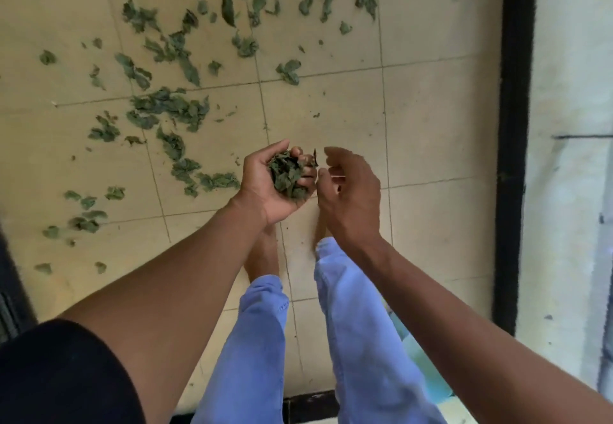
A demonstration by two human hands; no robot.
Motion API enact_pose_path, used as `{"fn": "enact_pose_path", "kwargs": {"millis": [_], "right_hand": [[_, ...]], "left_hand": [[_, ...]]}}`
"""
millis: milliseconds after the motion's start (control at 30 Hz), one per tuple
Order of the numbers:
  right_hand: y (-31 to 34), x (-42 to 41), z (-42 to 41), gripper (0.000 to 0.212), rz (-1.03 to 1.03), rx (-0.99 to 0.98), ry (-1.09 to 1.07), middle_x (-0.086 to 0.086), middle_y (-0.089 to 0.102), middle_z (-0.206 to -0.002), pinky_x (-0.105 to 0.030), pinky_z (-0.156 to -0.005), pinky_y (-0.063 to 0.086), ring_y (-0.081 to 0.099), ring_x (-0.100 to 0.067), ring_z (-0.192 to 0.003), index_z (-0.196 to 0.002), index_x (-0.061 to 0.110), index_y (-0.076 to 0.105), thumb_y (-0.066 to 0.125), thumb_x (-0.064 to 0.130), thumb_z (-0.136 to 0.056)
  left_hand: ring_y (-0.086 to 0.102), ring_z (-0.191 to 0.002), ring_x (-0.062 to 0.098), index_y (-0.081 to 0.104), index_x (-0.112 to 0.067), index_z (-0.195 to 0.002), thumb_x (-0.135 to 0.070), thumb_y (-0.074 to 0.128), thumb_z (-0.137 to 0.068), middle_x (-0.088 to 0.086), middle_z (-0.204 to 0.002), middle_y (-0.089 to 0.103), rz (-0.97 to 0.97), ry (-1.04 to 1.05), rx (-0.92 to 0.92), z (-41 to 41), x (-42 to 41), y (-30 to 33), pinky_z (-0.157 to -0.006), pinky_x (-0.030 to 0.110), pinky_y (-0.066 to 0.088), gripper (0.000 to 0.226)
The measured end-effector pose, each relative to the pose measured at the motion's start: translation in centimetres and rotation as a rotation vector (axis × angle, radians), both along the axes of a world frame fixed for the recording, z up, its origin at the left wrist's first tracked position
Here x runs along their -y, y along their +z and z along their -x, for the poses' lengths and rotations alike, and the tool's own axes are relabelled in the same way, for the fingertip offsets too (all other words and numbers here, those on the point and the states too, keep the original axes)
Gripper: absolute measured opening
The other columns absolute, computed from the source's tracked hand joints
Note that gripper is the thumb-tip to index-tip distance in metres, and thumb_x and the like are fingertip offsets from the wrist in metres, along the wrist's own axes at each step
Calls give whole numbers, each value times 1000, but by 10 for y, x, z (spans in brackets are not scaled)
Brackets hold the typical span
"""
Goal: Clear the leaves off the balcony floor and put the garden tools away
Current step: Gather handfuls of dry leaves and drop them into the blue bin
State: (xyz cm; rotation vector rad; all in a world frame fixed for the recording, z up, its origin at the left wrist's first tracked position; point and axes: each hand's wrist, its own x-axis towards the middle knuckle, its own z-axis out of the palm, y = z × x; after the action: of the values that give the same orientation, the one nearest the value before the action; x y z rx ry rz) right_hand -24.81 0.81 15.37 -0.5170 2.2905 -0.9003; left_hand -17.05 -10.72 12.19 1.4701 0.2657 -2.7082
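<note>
The left hand (265, 181) is turned palm up, with its fingers curled around a handful of leaves (287, 176) that fills the cupped palm. The right hand (348, 191) is just beside it, back toward the camera, with loosely bent fingers (326, 178) near the handful; it grips nothing that can be seen. Both hands are held above the floor (431, 108), in front of the person's legs.

Below the hands are two trouser legs (265, 340) in light blue and bare feet (262, 254) standing on the floor. The floor consists of pale square tiles with thin joint lines.

Loose leaves (172, 108) lie scattered on the tiles, mainly to the left of the hands and across the far part of the floor. The tiles to the right of the hands carry only small crumbs.

A black strip (514, 125) borders the floor on the right side, with a pale wall (570, 92) beyond it.
</note>
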Motion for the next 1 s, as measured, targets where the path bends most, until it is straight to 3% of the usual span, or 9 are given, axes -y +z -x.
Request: {"fn": "enact_pose_path", "kwargs": {"millis": [133, 300, 433, 600, 767, 833, 1000], "right_hand": [[8, 25, 2, 20, 0, 73, 121, 8, 72, -93, -41, -73, 59, 70, -7, -83, -101, 26, 72, 58, 35, -90], [15, 52, 5, 4, -12, 149, 143, 6, 74, -84, -32, -70, 60, 72, -6, -78, -91, 15, 70, 71, 17, -88], [23, 71, 7, 6, -18, 188, 168, 5, 72, -75, -16, -62, 52, 69, -4, -70, -85, 9, 69, 72, 4, -84], [27, 86, -6, 11, -79, 218, 242, 9, 67, -65, -15, -57, 46, 60, 0, -58, -80, 11, 68, 72, 1, -79], [35, 88, -37, 15, -60, 238, 317, 6, 66, -65, -12, -53, 44, 62, 3, -56, -95, 8, 68, 69, -1, -82], [37, 84, -52, 17, -34, 275, 353, 2, 70, -69, -18, -57, 49, 70, -7, -63, -95, 10, 69, 66, -2, -83], [24, 71, -95, 19, -109, 183, 573, 8, 73, -85, -17, -69, 50, 67, -5, -76, -96, 18, 75, 65, 5, -86]], "left_hand": [[50, -63, 15, 59, -13, -72, -33, 49, -97, 1, -79, 52, 8, 64, -19, -9, 13, 7, -52, 21, 37, 34], [54, -69, 13, 57, -16, -77, -36, 50, -98, -1, -79, 56, 37, 128, -46, -23, 17, 9, -53, 20, 35, 30], [58, -73, 13, 59, -16, -79, -35, 50, -98, -1, -79, 61, 43, 227, -45, -34, 16, 12, -52, 20, 36, 29], [56, -73, 14, 66, -15, -84, -36, 52, -98, 0, -87, 61, 62, 354, -72, -58, 8, 13, -57, 21, 35, 28], [61, -84, 18, 74, -12, -96, -37, 51, -98, 6, -101, 68, 86, 484, -88, -92, 0, 13, -68, 26, 43, 34], [64, -89, 22, 76, -10, -99, -37, 52, -98, 8, -104, 71, 88, 511, -72, -105, -4, 10, -76, 31, 44, 36], [71, -82, 25, 76, -7, -98, -37, 49, -101, 8, -84, 73, 95, 543, -43, -129, -18, 1, -82, 34, 54, 40]]}}
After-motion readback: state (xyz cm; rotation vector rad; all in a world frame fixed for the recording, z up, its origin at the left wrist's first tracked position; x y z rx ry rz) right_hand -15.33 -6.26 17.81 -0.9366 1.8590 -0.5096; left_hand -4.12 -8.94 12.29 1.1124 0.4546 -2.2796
